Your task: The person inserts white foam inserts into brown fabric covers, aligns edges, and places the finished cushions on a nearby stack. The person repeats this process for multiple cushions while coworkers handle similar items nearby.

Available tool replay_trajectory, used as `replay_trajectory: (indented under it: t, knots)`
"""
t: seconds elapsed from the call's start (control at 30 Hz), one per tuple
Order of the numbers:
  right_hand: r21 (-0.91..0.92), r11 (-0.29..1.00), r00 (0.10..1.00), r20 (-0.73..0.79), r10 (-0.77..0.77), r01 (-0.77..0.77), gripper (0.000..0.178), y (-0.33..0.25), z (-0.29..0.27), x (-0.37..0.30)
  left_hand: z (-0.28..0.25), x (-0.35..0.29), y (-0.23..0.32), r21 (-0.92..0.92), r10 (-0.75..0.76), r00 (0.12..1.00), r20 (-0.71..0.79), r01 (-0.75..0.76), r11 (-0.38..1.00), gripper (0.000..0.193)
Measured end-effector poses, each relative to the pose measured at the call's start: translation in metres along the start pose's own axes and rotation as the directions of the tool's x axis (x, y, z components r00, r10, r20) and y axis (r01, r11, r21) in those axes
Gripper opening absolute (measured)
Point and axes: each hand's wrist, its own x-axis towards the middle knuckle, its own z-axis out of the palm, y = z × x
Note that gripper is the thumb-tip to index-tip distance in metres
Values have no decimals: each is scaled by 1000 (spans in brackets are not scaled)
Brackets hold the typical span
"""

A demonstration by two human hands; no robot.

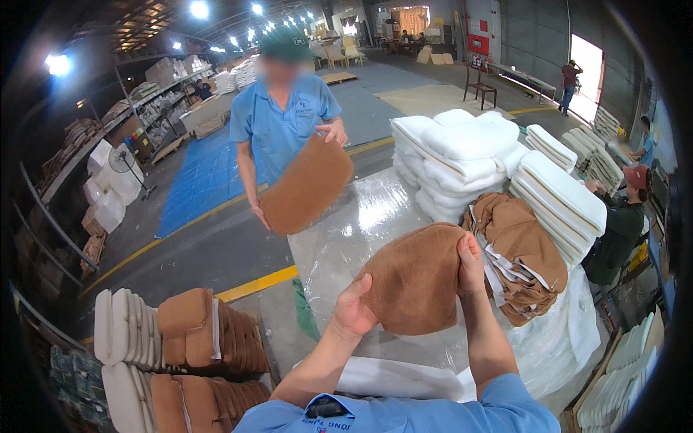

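Head view shows the left hand [351,312] and right hand [471,265] both clamped on a brown fuzzy cushion cover [415,278], which looks soft, light and floppy, best held by its edges

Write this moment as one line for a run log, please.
left hand: holds brown cushion cover | right hand: holds its top edge | below: plastic-wrapped table | opposite: co-worker's brown pad

The left hand [351,312] and right hand [469,268] hide their fingers behind the brown cushion cover [413,280]. The co-worker's face is blurred. The stacked cushions [173,361] at lower left are cut off by the picture's edge.
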Motion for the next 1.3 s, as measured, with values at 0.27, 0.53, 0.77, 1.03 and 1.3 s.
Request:
replay_trajectory:
  t: [0.27, 0.53, 0.77, 1.03, 1.3]
  knots:
    - [-250, 957, 975, -126, -183, 147, 20, -50, -5, -42, 25, 0, -14, 157, -47, 999, -22, 50, 986, 70]
    - [-869, 495, 938, 172, 302, -1, 28, -267, 118, -128, 25, -51, -27, -98, -284, 925, 253, 316, 944, 73]
    - [-806, 540, 849, 92, 520, -243, 49, -142, 103, -81, 12, -81, -66, -76, -481, 847, 225, 507, 858, 46]
    - [-568, 418, 411, 148, 900, -709, 38, -8, 114, -120, 3, -140, -23, 65, -194, 905, -378, 235, 970, 36]
    - [-634, 217, 162, 144, 976, -743, 34, -3, 162, -108, 4, -172, -8, -13, -37, 891, -453, 35, 999, 35]
